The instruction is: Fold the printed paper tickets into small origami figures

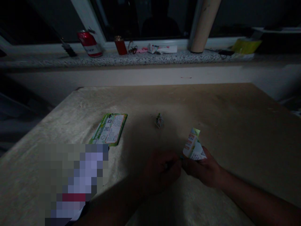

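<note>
Clearly, the right fingers (193,166) clamp folded, angular printed paper (194,147), though whether the left fingers (174,164) grip I cannot tell.

Two hands (162,169) (209,169) — two folded papers (194,148) (159,121), one green packet (110,129) — one red can (89,44).

Tiny print on the folded paper (194,146) is unreadable tbh, left hand (162,172) is murky, and blocky blur (80,180) masks something by the green card (111,128).

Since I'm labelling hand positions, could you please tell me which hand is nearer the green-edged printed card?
Left hand: it is lower right of the card; the right hand, holding folded paper, is farther right.
</note>
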`<state>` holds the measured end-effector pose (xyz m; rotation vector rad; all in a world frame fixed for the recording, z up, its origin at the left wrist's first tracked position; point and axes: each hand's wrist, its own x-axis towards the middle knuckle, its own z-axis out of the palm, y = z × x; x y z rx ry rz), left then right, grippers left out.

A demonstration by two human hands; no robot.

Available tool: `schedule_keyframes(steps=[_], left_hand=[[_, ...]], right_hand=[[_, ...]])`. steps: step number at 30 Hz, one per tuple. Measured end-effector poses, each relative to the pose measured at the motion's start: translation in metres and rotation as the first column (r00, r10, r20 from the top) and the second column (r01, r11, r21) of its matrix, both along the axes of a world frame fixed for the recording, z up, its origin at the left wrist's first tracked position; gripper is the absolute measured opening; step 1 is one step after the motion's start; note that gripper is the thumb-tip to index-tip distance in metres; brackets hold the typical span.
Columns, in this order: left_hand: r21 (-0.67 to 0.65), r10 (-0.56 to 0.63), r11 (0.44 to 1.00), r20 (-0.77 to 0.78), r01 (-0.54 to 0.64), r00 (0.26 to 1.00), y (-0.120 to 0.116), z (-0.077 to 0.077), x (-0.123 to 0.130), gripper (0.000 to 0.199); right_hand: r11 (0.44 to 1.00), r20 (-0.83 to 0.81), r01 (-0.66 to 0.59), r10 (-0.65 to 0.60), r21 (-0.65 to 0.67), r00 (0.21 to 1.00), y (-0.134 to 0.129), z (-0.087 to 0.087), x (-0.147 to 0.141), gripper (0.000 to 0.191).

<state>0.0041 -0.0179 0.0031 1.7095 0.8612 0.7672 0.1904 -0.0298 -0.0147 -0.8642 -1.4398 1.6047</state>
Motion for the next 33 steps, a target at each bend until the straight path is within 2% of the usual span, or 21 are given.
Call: schedule_keyframes(steps=[2, 4, 6, 8, 10, 12, 14, 16, 18, 21, 23, 25, 29, 31, 33], left_hand=[[0.104, -0.033, 0.994, -0.034, 0.036, 0.999, 0.001, 0.004, 0.0, 0.028], [0.203, -0.05, 0.977, -0.056, 0.06, 0.997, 0.003, 0.005, 0.0, 0.029], [0.223, -0.062, 0.972, -0.04, 0.069, 0.997, 0.003, 0.004, -0.001, 0.028], [0.127, -0.065, 0.99, 0.032, 0.061, 0.997, 0.001, 0.001, 0.0, 0.027], [-0.063, -0.048, 0.996, 0.131, 0.057, 0.99, -0.001, -0.002, 0.0, 0.029], [-0.233, -0.029, 0.969, 0.199, 0.076, 0.98, -0.002, -0.004, 0.0, 0.034], [-0.316, -0.03, 0.943, 0.219, 0.1, 0.975, -0.002, -0.005, 0.0, 0.038], [-0.308, -0.054, 0.944, 0.21, 0.118, 0.976, -0.001, -0.006, -0.001, 0.039], [-0.223, -0.064, 0.969, 0.183, 0.105, 0.981, 0.0, -0.005, -0.002, 0.038], [-0.05, 0.02, 0.999, 0.147, -0.013, 0.989, 0.001, -0.003, -0.001, 0.03], [-0.006, 0.093, 0.996, 0.172, -0.093, 0.981, 0.001, -0.003, 0.0, 0.025], [-0.04, 0.117, 0.993, 0.209, -0.111, 0.971, 0.0, -0.003, 0.001, 0.026], [-0.239, 0.162, 0.966, 0.244, -0.103, 0.956, 0.0, -0.006, 0.0, 0.034], [-0.302, 0.196, 0.946, 0.239, -0.119, 0.951, 0.001, -0.008, -0.002, 0.037], [-0.306, 0.175, 0.946, 0.21, -0.106, 0.962, 0.003, -0.008, -0.003, 0.036]], right_hand=[[0.996, -0.134, 0.003, -0.016, -0.091, 0.991, -0.002, -0.006, -0.001, 0.03], [0.983, -0.244, -0.054, 0.01, -0.173, 0.97, -0.004, -0.01, -0.003, 0.032], [0.984, -0.281, -0.076, 0.027, -0.164, 0.959, -0.004, -0.011, -0.004, 0.033], [0.991, -0.258, -0.077, 0.047, -0.105, 0.965, -0.003, -0.009, -0.001, 0.032], [0.997, -0.171, -0.067, 0.061, -0.03, 0.983, -0.002, -0.004, 0.002, 0.032], [0.997, 0.014, -0.059, 0.058, 0.043, 0.998, 0.0, 0.002, 0.006, 0.032], [0.993, 0.125, -0.078, 0.067, 0.089, 0.99, 0.001, 0.005, 0.008, 0.032], [0.993, 0.146, -0.069, 0.054, 0.097, 0.988, 0.0, 0.004, 0.009, 0.027], [0.991, 0.144, -0.081, 0.066, 0.106, 0.987, 0.0, 0.002, 0.008, 0.024], [0.975, 0.173, -0.173, 0.149, 0.136, 0.974, 0.0, 0.001, 0.006, 0.024], [0.954, 0.218, -0.247, 0.208, 0.169, 0.954, 0.001, 0.003, 0.004, 0.026], [0.929, 0.289, -0.299, 0.231, 0.218, 0.929, 0.002, 0.006, 0.003, 0.026], [0.893, 0.409, -0.371, 0.248, 0.255, 0.878, 0.006, 0.011, 0.006, 0.024], [0.893, 0.375, -0.386, 0.283, 0.233, 0.883, 0.009, 0.013, 0.011, 0.022], [0.919, 0.29, -0.29, 0.21, 0.267, 0.934, 0.013, 0.014, 0.017, 0.024]])
